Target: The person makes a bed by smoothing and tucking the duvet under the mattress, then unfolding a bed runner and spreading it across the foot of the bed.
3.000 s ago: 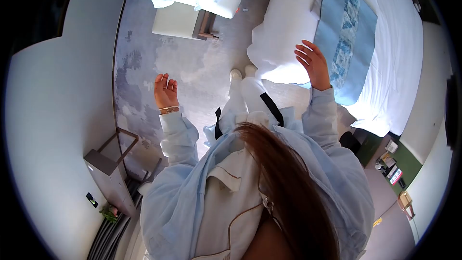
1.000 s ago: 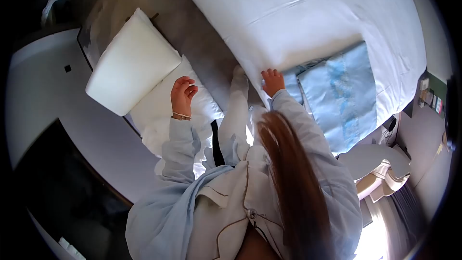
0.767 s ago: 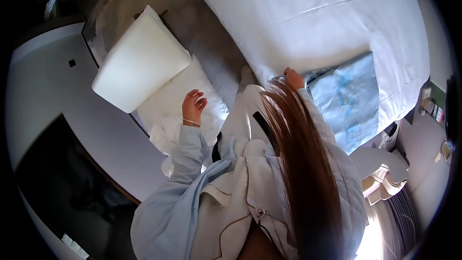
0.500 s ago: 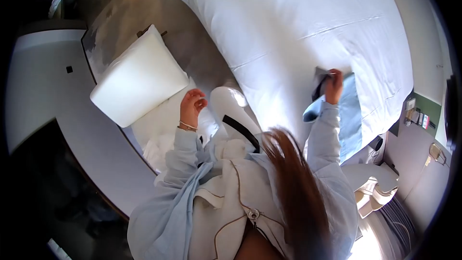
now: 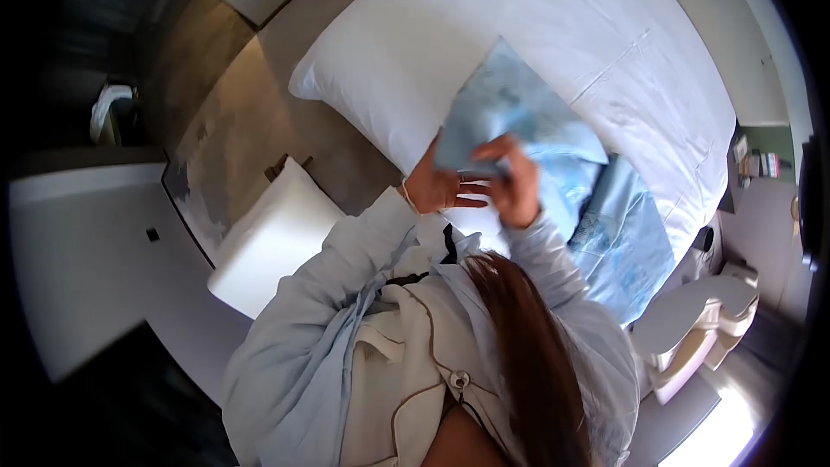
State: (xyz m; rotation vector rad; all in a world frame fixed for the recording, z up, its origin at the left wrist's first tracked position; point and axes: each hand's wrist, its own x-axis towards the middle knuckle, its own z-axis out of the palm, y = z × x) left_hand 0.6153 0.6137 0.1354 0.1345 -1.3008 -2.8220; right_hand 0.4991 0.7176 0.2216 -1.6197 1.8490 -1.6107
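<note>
A shiny light-blue patterned cloth (image 5: 536,108) is raised over the bed, one pointed corner facing away from me. My right hand (image 5: 517,186) is closed on its near edge, slightly blurred. My left hand (image 5: 432,182) is close by on the left, fingers stretched towards my right hand and the thumb side against the cloth's left edge. More of the blue fabric (image 5: 627,246) lies on the right side of the bed, partly folded; whether it is one piece with the raised part, I cannot tell. White bedding (image 5: 415,43) covers the bed beneath.
A white pillow (image 5: 277,238) lies to my left, beside a long grey surface (image 5: 95,225). Brown-grey floor (image 5: 337,143) runs between it and the bed. A round table (image 5: 692,316) and a pale chair (image 5: 692,355) stand at right, near the wall.
My right hand has moved left, and the blue cloth is now lifted and spread. My left hand has come right and up to meet it. The view has turned somewhat.
</note>
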